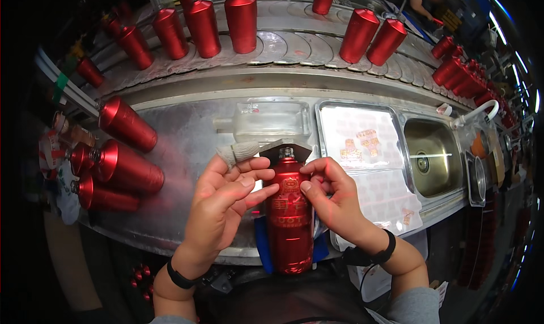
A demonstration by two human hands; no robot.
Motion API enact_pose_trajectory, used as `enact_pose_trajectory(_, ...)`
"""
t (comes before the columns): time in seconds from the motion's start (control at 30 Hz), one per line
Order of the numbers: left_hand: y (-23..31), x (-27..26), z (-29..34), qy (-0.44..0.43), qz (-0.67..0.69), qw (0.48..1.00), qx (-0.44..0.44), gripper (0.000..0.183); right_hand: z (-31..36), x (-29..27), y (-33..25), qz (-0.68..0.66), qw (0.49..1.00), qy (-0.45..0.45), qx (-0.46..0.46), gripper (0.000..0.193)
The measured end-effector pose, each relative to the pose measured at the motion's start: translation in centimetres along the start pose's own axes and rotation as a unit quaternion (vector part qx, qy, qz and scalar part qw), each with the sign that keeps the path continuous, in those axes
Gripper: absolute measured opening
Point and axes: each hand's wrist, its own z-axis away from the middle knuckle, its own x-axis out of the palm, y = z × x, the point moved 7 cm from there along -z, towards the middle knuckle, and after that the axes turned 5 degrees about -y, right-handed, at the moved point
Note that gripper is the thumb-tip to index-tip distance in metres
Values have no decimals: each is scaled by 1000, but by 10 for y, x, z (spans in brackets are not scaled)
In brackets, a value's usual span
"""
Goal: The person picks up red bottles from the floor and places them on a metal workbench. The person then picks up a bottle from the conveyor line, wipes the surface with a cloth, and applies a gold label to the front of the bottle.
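A red metallic bottle [289, 227] with gold printing stands directly in front of me, its threaded neck bare and a grey angled plate [272, 151] behind it. My left hand [225, 195] is open at the bottle's left side, fingers spread and fingertips close to its shoulder. Pale wrapping covers one of its fingers. On the other side, my right hand [334, 196] has its fingers curled, with thumb and index fingertip at the bottle's upper right edge. Whether a thin piece is pinched there is too small to see. Blue material [264, 246] shows beside the bottle's lower part.
Red bottles [131, 171] lie at the left of the metal worktop. A clear glass bottle [272, 120] lies behind my hands. Printed decal sheets [362, 134] fill a tray at right, beside a sink [433, 154]. More bottles stand on a slatted conveyor [294, 49] at the back.
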Motion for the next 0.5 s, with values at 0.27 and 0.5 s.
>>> enact_pose_trajectory(0.27, 0, 4, -6, -9, -2, 1000, -3, 45, 0, -3, 0, 12, 1000, -5, -5, 16)
enact_pose_trajectory(0.5, -3, 3, -9, -26, 26, 999, -11, 37, 0, -4, -1, 3, 1000, -8, 1, 16)
